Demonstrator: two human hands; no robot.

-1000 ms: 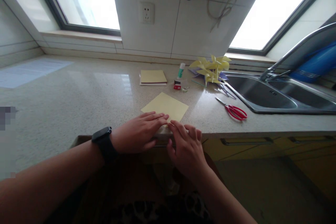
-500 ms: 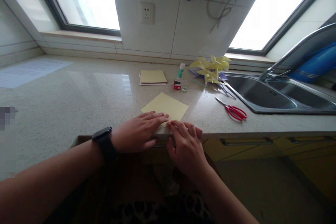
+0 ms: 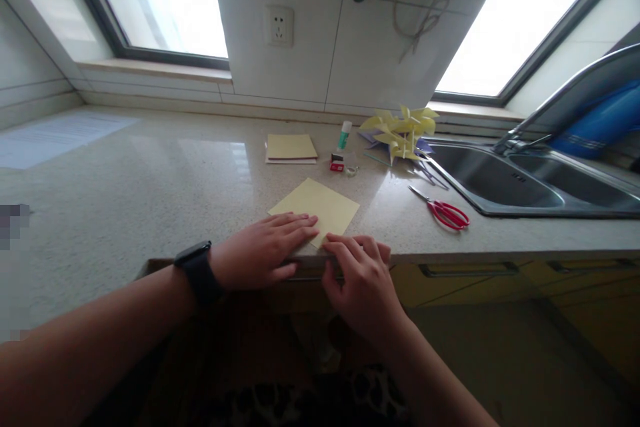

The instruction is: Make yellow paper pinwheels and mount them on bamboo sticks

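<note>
At the front edge of a speckled worktop [image 3: 200,180], we touch a pale yellow square of paper [image 3: 320,200] lying as a diamond, one corner pointing towards us and the opposite one towards the tiled wall [image 3: 300,73], that diagonal running front to back. Our left hand [image 3: 265,247] lies flat across it, fingers outstretched; our right hand [image 3: 366,280] bends its fingers at the near corner, whether pinching we cannot tell. Red-handled scissors [image 3: 438,207] lie to the right.
</note>
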